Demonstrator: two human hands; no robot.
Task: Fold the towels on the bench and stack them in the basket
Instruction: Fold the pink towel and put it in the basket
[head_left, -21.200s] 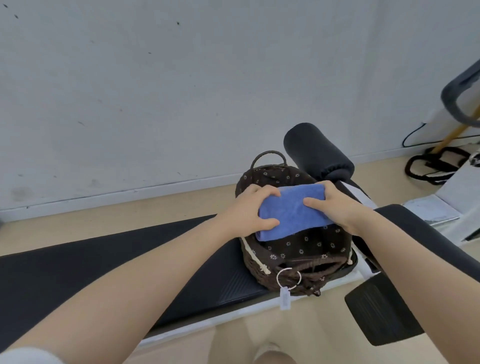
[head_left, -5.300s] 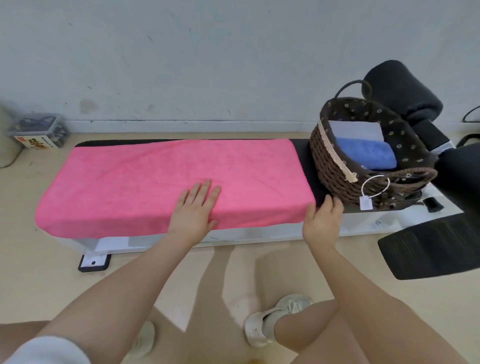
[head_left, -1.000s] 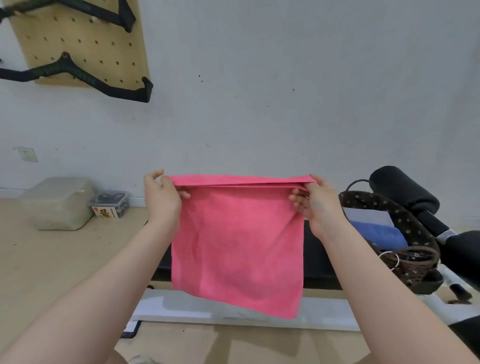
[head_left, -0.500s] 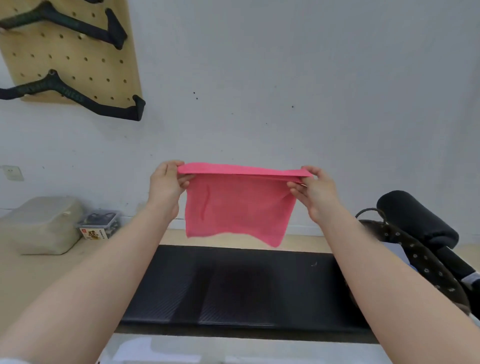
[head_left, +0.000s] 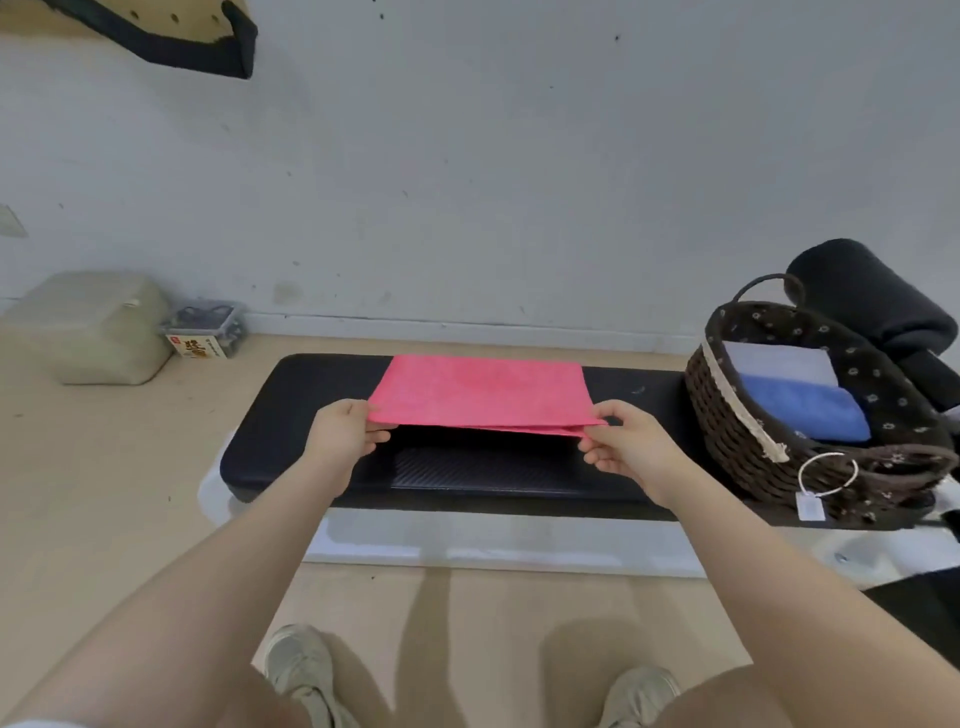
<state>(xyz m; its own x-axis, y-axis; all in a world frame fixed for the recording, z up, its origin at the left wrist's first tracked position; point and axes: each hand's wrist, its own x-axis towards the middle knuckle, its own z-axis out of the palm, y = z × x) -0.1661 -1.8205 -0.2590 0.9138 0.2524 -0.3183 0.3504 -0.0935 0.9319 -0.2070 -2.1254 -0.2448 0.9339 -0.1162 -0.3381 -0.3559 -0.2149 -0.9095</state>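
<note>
A folded pink towel (head_left: 480, 389) lies partly on the black bench (head_left: 291, 410), its far part down on the pad and its near edge lifted. My left hand (head_left: 345, 431) pinches the near left corner. My right hand (head_left: 621, 441) pinches the near right corner. The brown wicker basket (head_left: 727, 415) stands on the bench's right end. Inside it lie a folded blue towel (head_left: 802, 410) and a folded pale grey towel (head_left: 779, 361) behind it.
A black roll pad (head_left: 872, 306) rises behind the basket. On the floor at the left stand a pale box (head_left: 88, 327) and a small clear container (head_left: 208, 330). A white base (head_left: 467, 540) runs under the bench. My shoes (head_left: 304, 670) are on the floor in front.
The pink towel, held hanging in the air before, has come down onto the bench pad. Both hands dropped with it and keep their pinch on the near corners.
</note>
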